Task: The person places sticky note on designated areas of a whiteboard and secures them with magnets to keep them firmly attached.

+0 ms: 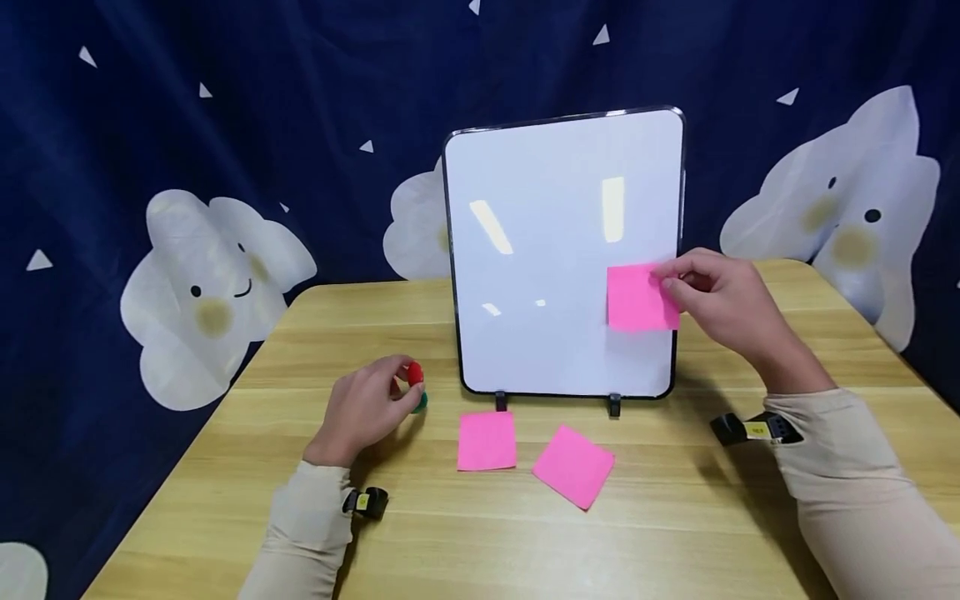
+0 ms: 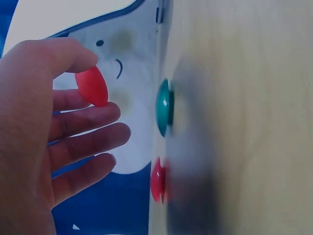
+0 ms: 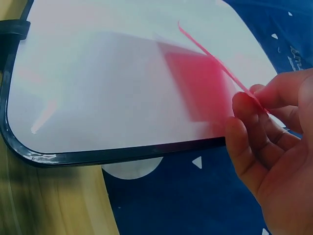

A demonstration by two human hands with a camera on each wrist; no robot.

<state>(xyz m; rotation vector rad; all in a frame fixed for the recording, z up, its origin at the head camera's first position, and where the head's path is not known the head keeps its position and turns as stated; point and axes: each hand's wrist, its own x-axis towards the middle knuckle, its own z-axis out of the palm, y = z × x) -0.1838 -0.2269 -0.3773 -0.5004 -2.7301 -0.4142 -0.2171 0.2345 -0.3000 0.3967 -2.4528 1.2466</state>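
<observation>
Pink sticky note [image 1: 640, 298] pinched by its right edge between thumb and fingertips of right hand [image 1: 723, 310], held in front of the lower right corner of the upright whiteboard [image 1: 555, 242]. In the right wrist view, note [image 3: 215, 63] seen edge-on and standing off the board face, pink reflection beneath; not yet flat against the surface.

Red magnet [image 1: 413, 372] pinched between thumb and forefinger of left hand [image 1: 367, 408], lifted just off the wooden table [image 1: 675, 517]. Remaining fingers loosely extended under it in the left wrist view. Just beyond the fingertips, on the tabletop: a green magnet [image 2: 165, 107] and a second red magnet [image 2: 157, 179].

Between the two hands, near the board's feet: two more pink notes, one square-on [image 1: 487, 440], one turned diagonally [image 1: 573, 465].

Risks, as judged: note gripped at one edge only, so free corner likely to curl or sit crooked when pressed. Board propped on small clips; a firm push on its lower corner could tip or slide it backward. Light two-finger grip on the smooth magnet could let it slip.
</observation>
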